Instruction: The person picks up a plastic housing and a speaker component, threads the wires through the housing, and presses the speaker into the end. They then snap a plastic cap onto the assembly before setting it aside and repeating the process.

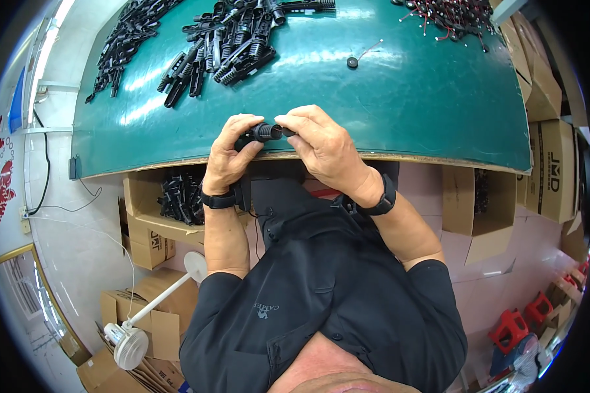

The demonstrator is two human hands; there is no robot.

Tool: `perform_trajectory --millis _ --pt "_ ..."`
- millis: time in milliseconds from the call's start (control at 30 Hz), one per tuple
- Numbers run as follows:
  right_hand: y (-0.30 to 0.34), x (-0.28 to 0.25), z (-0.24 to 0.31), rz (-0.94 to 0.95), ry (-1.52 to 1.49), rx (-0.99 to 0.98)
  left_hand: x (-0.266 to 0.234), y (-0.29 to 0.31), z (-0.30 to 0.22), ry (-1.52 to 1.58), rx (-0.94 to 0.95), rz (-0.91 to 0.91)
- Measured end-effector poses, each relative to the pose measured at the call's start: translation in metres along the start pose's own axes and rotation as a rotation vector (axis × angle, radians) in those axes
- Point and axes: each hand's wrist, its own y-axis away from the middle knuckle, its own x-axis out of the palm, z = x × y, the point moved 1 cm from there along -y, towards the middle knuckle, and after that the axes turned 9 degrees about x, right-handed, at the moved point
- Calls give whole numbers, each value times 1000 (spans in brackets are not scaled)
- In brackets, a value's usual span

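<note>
My left hand (228, 152) is closed around a black plastic handle-like part (265, 132) with a ribbed, threaded end. That end points right, over the table's near edge. Just beside its open mouth, my right hand (329, 145) pinches a small dark piece (288, 131) between thumb and fingertips. Fingers cover most of the piece, so its full shape is hidden. Farther off on the green tabletop (308, 92) lies a single round black disc (353, 62) with a thin wire.
Black ribbed parts (233, 49) are heaped at the far left-centre, with another pile (128, 42) along the left edge. Wired discs (449, 16) cluster far right. Below the table stand cardboard boxes of black parts, left (144, 213) and right (457, 200). A white fan (131, 347) stands lower left.
</note>
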Motion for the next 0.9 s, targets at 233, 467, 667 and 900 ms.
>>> perform_trajectory --millis 233,467,667,900 --pt "-2 -6 -8 68 -1 64 0 -2 -8 19 -29 5" --pt "-3 -8 -9 130 -102 214 -1 -4 -9 0 -26 30" --pt "-3 -6 -13 113 -104 204 0 -5 -10 -37 -25 47" --pt "1 -3 -12 95 -139 251 3 -3 -7 -42 -32 58"
